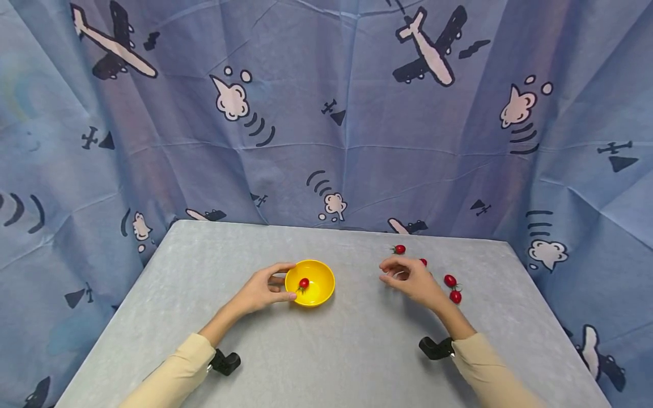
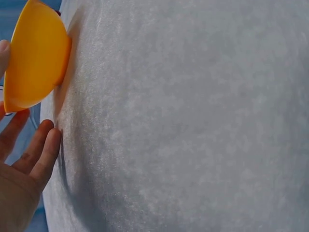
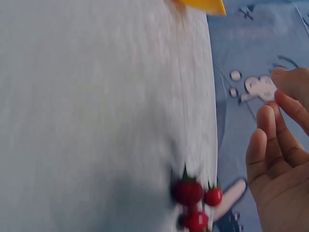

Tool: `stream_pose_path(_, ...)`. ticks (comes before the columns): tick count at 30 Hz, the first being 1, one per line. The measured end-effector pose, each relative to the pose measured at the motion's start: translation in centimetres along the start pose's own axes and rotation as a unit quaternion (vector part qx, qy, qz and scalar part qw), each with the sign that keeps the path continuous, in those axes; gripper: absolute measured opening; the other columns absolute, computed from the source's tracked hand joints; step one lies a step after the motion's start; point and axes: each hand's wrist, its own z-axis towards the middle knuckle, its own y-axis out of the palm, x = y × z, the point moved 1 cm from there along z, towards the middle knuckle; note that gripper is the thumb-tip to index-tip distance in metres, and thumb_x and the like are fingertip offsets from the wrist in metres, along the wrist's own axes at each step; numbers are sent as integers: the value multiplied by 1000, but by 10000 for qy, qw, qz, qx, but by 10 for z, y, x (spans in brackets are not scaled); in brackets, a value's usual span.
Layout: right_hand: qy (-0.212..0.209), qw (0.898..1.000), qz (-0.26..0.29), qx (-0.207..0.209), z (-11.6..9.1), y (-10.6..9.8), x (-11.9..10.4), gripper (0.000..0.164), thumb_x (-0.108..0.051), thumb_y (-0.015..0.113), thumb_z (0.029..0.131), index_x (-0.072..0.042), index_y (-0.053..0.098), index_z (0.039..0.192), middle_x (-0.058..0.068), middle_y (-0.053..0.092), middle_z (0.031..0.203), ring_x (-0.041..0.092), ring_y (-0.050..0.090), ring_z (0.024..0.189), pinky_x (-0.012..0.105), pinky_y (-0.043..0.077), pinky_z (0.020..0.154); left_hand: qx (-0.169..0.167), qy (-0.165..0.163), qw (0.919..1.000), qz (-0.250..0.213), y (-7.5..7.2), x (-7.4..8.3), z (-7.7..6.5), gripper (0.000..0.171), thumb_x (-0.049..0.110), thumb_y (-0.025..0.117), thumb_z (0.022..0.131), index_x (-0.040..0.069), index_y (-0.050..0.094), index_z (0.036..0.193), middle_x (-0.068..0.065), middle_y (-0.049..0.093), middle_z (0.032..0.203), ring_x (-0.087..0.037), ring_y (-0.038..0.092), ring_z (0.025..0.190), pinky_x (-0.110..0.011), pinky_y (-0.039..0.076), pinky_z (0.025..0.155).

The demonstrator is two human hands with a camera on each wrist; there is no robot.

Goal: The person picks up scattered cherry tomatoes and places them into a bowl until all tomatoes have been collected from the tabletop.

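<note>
A yellow bowl point(image 1: 322, 292) stands on the table with one cherry tomato point(image 1: 304, 283) inside it. My left hand point(image 1: 262, 289) holds the bowl's left rim, thumb at the near side and fingers at the far side. In the left wrist view the bowl point(image 2: 38, 58) appears side-on, next to the fingers. Over the table to the right, my right hand point(image 1: 415, 280) hovers with its fingers loosely bent; nothing shows between them. Beyond and beside it lie several cherry tomatoes point(image 1: 450, 280), one partly hidden by the hand. The right wrist view shows some of these tomatoes point(image 3: 188, 192) below the hand point(image 3: 282, 159).
A grey table point(image 1: 326, 357) extends under both forearms. Behind it hangs a blue curtain point(image 1: 326, 113) printed with airplanes and clouds. Each wrist carries a black camera mount point(image 1: 224, 362).
</note>
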Motion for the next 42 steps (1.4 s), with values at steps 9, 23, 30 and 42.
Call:
stream_pose_path(9, 213, 9986, -442, 189, -31, -54, 17, 22, -4, 74, 94, 2, 69, 114, 10, 69, 102, 24, 65, 84, 27, 56, 70, 62, 73, 9999, 68, 0, -2, 0, 72, 19, 87, 84, 8, 52, 147, -15, 57, 138, -34, 63, 115, -41, 57, 91)
stream_pose_path(23, 426, 9901, -1252, 478, -74, -101, 43, 25, -6, 77, 92, 3, 69, 113, 13, 69, 104, 15, 66, 86, 20, 56, 74, 94, 13, 9997, 224, -1, -1, -1, 72, 20, 87, 84, 10, 53, 146, -13, 54, 143, -33, 63, 117, -41, 56, 91)
stream_pose_path(30, 473, 9877, -1408, 496, -87, -113, 52, 27, -5, 77, 91, 3, 69, 115, 16, 69, 106, 10, 65, 85, 17, 54, 72, 74, 12, 9997, 243, 0, 0, 0, 72, 20, 87, 84, 10, 52, 147, -13, 54, 143, -33, 62, 117, -41, 56, 92)
stream_pose_path(42, 1364, 9823, -1278, -160, -97, -112, 59, 58, -23, 85, 87, 6, 59, 130, 24, 63, 120, 38, 64, 103, 43, 59, 80, 62, 66, 9996, 274, 0, 0, -1, 72, 19, 87, 84, 9, 52, 146, -14, 54, 143, -34, 62, 117, -41, 56, 91)
